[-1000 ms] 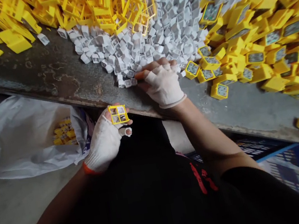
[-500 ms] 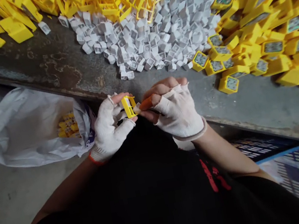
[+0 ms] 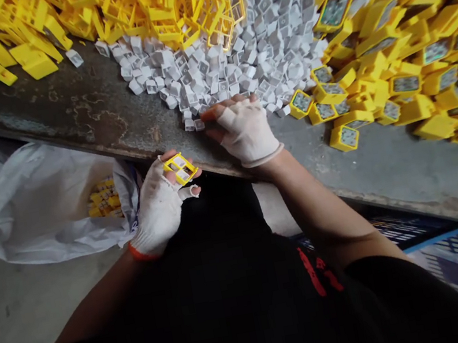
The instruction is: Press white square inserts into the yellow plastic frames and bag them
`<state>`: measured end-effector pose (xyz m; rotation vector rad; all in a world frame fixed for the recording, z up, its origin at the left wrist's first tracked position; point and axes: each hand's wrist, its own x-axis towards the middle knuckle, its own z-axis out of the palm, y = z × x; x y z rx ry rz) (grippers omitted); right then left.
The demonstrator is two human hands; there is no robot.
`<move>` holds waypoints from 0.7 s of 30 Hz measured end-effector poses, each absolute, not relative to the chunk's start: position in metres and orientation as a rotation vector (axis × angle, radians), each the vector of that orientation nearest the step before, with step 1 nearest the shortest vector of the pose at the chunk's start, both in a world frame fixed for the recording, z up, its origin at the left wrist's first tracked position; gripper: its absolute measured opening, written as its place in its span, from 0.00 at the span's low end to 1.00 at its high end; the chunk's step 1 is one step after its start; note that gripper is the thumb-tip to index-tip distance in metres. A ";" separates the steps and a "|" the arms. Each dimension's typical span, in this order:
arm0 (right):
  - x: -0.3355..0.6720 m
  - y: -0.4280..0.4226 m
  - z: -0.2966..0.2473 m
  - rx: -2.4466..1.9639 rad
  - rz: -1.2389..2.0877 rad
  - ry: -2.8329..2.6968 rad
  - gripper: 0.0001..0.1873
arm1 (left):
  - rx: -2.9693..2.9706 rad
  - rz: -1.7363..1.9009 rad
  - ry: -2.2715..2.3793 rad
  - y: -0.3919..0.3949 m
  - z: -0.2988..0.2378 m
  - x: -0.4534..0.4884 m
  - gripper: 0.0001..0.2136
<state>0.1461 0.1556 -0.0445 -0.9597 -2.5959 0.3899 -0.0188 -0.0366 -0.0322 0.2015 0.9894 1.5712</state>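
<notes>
My left hand (image 3: 157, 198), in a white fingerless glove with an orange cuff, holds a small yellow plastic frame (image 3: 180, 168) just off the bench's front edge. White pieces sit inside the frame's openings; the frame rests on the fingers, with the thumb a little apart below it. At the near edge of a heap of small white plastic cubes (image 3: 213, 74) is my right hand (image 3: 246, 130), also gloved, with an orange cover on one finger. Its index finger and thumb are apart beside a white cube (image 3: 199, 124); the other fingertips are partly hidden.
Yellow open frames (image 3: 166, 6) are heaped behind the cubes. Yellow housings with grey-speckled faces (image 3: 405, 84) cover the right of the metal bench (image 3: 83, 114). A white sack (image 3: 60, 240) with yellow pieces inside hangs open at left. A blue crate (image 3: 456, 242) stands below right.
My right hand has moved away from the yellow frame, up to the white cubes. My left hand has shifted slightly left and turned the frame, whose openings now face up.
</notes>
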 end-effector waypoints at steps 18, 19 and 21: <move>0.167 0.079 -0.027 -0.494 0.421 -2.603 0.15 | 0.162 1.285 0.773 -0.046 -0.037 -0.012 0.16; 0.165 0.080 -0.026 -0.488 0.378 -2.621 0.15 | 0.152 1.306 0.790 -0.047 -0.036 -0.011 0.16; 0.161 0.078 -0.021 -0.528 0.328 -2.641 0.15 | 0.126 1.368 0.819 -0.049 -0.035 -0.010 0.16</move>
